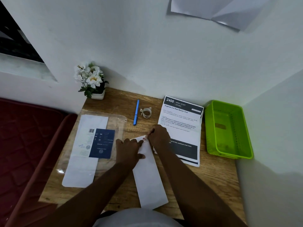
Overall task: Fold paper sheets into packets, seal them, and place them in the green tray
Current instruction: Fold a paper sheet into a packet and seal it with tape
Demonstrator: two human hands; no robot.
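Both hands press the folded packet (150, 174): left hand (129, 151) flat, right hand (158, 136) pinching its top.

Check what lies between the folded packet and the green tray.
The printed sheet lies flat on the desk between the packet and the green tray. Nothing upright stands in the path. The tray looks empty, and both the left hand and right hand rest on the packet's top end.
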